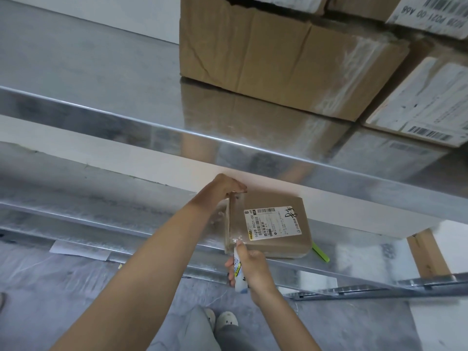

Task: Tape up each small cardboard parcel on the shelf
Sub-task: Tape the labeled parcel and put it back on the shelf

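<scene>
With the small labelled parcel (278,241) at the lower metal shelf's (152,216) front edge, left hand (222,186) pinching clear tape (222,219) at its far corner, right hand (255,269) gripping a white tool (238,274), a hard tug could drag it off.

Parcel (273,224) on lower shelf (88,193), front edge; cartons (266,54) on upper shelf (88,67), right

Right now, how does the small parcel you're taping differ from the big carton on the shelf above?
The small parcel is flat and lies on the lower shelf; the big carton is bulky and sits on the upper shelf. The small parcel shows a white label; the big carton's visible side is bare and creased. Both are brown cardboard.
</scene>
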Demonstrator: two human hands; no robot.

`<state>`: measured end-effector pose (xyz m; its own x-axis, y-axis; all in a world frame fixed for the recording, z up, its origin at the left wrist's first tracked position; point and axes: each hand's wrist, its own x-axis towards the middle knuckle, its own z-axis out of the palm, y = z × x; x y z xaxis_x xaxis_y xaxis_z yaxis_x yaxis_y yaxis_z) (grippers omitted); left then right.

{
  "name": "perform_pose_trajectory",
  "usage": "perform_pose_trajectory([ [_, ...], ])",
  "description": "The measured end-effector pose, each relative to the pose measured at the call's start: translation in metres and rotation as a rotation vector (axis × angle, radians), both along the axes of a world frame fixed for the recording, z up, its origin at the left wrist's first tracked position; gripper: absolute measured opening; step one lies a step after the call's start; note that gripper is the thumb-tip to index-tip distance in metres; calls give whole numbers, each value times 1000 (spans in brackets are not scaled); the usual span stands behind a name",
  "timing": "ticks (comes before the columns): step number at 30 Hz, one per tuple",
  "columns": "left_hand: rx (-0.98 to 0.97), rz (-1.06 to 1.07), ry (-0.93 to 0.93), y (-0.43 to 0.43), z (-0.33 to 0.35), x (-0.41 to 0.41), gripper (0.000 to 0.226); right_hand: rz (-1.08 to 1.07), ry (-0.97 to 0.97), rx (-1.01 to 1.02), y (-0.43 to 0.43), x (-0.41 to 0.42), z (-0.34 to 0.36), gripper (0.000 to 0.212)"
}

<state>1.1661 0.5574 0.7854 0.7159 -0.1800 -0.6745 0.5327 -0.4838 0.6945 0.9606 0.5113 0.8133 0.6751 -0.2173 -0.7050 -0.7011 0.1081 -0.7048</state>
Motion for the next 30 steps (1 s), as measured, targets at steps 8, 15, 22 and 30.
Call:
perform_pose_trajectory([
  [8,-101,106,-68,4,-17,-14,24,33,17,24,-9,-3,-3,58],
  [15,-58,234,-244,0,-22,-26,12,38,-6,3,-8,-5,-5,57],
  [22,90,38,-532,-2,-26,-37,29,30,-4,11,-9,-6,-4,57],
  [30,-191,-406,-444,36,-31,-56,49,70,4,38,-10,-4,-2,57],
])
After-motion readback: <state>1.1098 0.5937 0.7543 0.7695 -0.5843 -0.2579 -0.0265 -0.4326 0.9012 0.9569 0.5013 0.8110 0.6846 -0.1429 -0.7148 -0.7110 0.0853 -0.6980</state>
